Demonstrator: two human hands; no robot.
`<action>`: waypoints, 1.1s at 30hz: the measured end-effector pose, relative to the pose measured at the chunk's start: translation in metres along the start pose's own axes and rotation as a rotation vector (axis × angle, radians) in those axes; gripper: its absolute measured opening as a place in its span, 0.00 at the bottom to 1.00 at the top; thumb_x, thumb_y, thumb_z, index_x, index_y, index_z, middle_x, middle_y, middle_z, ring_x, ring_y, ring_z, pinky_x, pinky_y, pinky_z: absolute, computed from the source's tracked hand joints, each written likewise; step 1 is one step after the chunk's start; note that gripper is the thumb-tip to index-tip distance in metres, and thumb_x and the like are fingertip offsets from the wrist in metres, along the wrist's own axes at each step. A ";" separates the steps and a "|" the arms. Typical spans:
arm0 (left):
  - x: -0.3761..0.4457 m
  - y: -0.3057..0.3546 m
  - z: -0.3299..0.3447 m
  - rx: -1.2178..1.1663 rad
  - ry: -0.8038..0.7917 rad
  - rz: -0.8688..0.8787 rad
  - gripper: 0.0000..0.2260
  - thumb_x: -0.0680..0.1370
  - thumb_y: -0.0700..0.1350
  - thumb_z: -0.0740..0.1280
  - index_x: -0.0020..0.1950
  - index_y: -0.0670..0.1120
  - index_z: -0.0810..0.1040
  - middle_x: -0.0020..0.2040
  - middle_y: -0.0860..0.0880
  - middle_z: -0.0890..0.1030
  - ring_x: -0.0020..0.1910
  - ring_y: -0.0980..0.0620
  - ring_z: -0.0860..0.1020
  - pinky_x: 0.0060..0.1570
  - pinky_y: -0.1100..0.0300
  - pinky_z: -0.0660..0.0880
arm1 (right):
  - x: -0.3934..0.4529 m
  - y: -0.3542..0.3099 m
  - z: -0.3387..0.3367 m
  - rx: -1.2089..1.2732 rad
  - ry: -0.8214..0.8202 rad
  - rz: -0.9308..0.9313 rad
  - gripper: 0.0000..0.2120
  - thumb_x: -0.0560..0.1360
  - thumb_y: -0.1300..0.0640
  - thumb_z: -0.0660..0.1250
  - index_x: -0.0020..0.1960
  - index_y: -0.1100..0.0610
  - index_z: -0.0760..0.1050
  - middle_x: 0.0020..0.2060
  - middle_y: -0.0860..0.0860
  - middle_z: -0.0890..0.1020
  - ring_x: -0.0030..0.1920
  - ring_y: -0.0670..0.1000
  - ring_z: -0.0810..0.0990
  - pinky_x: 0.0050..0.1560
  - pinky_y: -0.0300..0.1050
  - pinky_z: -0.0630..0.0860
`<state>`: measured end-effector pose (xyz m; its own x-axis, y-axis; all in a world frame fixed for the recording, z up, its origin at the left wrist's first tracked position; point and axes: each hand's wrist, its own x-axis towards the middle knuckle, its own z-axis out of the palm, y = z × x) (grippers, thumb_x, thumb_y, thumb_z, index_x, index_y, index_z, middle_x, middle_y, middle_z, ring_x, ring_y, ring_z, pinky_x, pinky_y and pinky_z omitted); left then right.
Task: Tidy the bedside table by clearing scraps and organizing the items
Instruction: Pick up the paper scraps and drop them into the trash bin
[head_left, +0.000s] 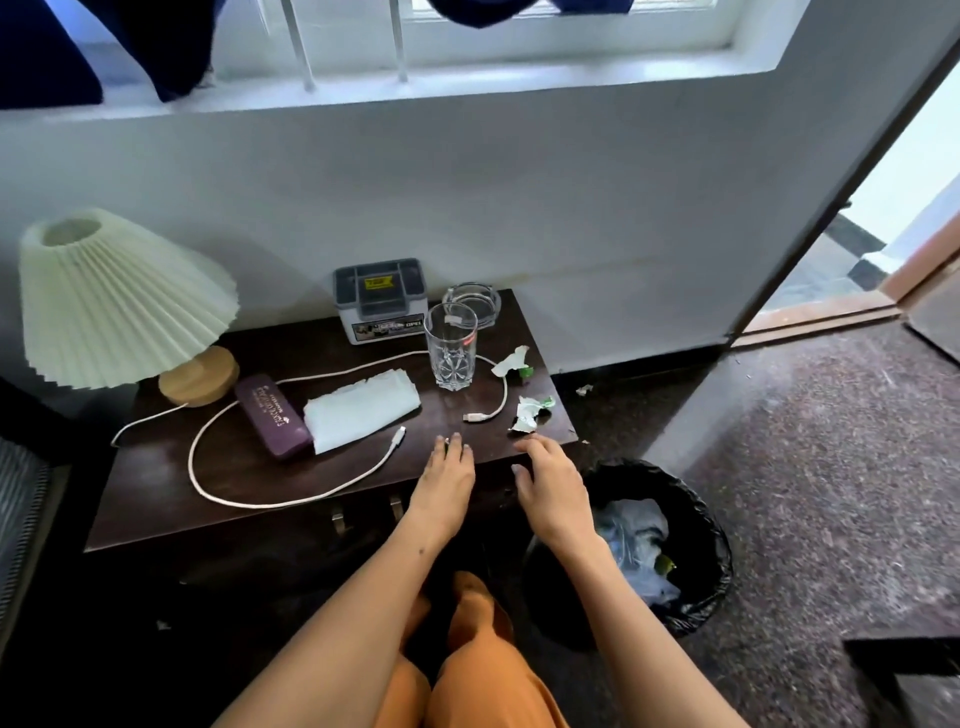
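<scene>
White torn wrapper (530, 413) just ahead of my spread, empty right hand (550, 483): next, pinch it and bin (711, 545) it

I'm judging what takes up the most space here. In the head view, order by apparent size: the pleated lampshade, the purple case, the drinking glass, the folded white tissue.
1. Pleated cream lampshade
2. Folded white tissue
3. Purple case and clear drinking glass: too alike to rank.
</scene>
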<state>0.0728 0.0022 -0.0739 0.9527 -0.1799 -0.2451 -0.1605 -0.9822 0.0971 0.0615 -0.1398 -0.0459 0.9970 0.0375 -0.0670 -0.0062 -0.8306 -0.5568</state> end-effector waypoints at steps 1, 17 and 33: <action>0.000 -0.002 0.002 -0.026 0.022 -0.005 0.28 0.77 0.31 0.58 0.76 0.36 0.51 0.77 0.39 0.53 0.77 0.40 0.50 0.76 0.53 0.53 | 0.000 0.000 0.001 0.001 -0.007 0.002 0.17 0.78 0.58 0.61 0.66 0.56 0.71 0.68 0.49 0.71 0.66 0.52 0.72 0.59 0.47 0.71; -0.035 0.002 -0.022 -0.779 0.380 -0.382 0.10 0.70 0.34 0.65 0.46 0.42 0.84 0.46 0.43 0.82 0.46 0.46 0.80 0.49 0.63 0.71 | -0.029 -0.022 -0.004 0.002 0.001 0.011 0.17 0.77 0.58 0.60 0.65 0.56 0.71 0.67 0.51 0.71 0.66 0.54 0.71 0.60 0.49 0.72; -0.021 0.020 -0.055 -1.194 0.423 -0.662 0.07 0.72 0.40 0.66 0.44 0.42 0.84 0.37 0.50 0.80 0.41 0.53 0.78 0.38 0.69 0.66 | 0.011 -0.022 0.002 -0.019 0.016 0.093 0.25 0.76 0.65 0.59 0.73 0.60 0.59 0.76 0.61 0.53 0.75 0.59 0.57 0.69 0.51 0.64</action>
<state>0.0637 -0.0111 -0.0140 0.8027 0.5240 -0.2847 0.4440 -0.2065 0.8719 0.0720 -0.1197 -0.0363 0.9934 -0.0490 -0.1039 -0.0972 -0.8404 -0.5331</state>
